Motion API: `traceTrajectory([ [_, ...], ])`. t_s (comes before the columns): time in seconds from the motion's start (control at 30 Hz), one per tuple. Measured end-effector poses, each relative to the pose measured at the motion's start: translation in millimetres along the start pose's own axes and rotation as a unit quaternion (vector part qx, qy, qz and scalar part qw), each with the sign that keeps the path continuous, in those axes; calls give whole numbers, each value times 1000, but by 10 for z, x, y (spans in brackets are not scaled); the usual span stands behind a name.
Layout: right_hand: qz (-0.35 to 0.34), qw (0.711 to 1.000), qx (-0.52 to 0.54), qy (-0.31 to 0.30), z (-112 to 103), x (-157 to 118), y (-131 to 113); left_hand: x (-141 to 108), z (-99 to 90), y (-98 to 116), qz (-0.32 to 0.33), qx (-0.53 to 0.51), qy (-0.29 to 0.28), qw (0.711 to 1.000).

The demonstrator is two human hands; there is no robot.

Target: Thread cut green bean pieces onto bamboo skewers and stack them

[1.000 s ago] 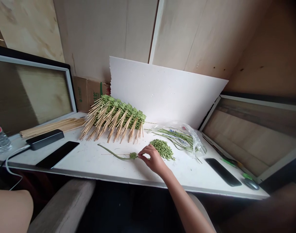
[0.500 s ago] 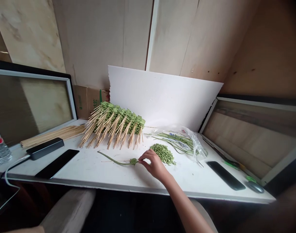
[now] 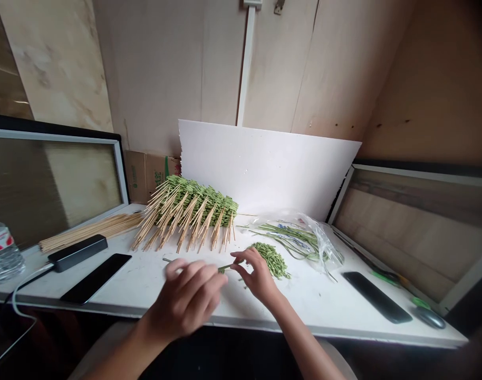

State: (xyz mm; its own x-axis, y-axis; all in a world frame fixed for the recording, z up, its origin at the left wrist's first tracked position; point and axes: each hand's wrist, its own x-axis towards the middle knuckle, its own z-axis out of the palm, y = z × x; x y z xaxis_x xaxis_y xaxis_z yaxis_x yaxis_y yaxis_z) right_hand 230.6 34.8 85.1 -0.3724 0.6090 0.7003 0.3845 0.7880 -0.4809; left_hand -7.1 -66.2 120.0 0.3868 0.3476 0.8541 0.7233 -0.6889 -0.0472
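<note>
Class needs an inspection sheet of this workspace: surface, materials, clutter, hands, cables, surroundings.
Surface: white table, lightly specked.
Materials: green stem, pile of green pieces, green stack with sticks, loose sticks, long stems, clear bag.
Clutter: bottle, black box, two phone-like slabs, mouse-like object.
Hands: right hand pinches green stem; left hand blurred, grip unclear.
Cables: white cable from black box past table edge.
Surroundings: white board and cardboard box behind; framed panels either side.
</note>
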Motion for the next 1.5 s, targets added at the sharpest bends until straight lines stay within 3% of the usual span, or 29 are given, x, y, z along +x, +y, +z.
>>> traceTrajectory([
  [0.07, 1, 1000, 5, 20, 11, -2, -6, 55, 228, -173, -45, -15, -44, 998],
  [0.17, 9, 999, 20, 43, 42, -8, -27, -13, 581, -409, -175, -94, -109, 974],
  [0.3, 3, 997, 45, 61, 110, -17, -73, -181, 821, -470, -266, -217, -122, 931],
  [0.47, -5, 998, 41, 50, 173, -26, -109, -181, 815, -382, -288, -329, -103, 893],
  [0.7, -28, 999, -21, 14, 188, -27, -107, -208, 826, -454, -254, -260, -54, 930],
  [1.07, -28, 1000, -6, -3, 237, -49, -142, -197, 823, -345, -255, -246, -98, 930],
  [1.2, -24, 999, 39, -7, 262, -76, -167, -189, 842, -294, -271, -311, -97, 906],
  [1.4, 35, 990, 140, -1, 275, -65, -180, -218, 894, -328, -310, -449, -85, 834],
  [1.5, 46, 992, 117, -3, 179, -16, -69, -253, 916, -404, -330, -472, -85, 813],
])
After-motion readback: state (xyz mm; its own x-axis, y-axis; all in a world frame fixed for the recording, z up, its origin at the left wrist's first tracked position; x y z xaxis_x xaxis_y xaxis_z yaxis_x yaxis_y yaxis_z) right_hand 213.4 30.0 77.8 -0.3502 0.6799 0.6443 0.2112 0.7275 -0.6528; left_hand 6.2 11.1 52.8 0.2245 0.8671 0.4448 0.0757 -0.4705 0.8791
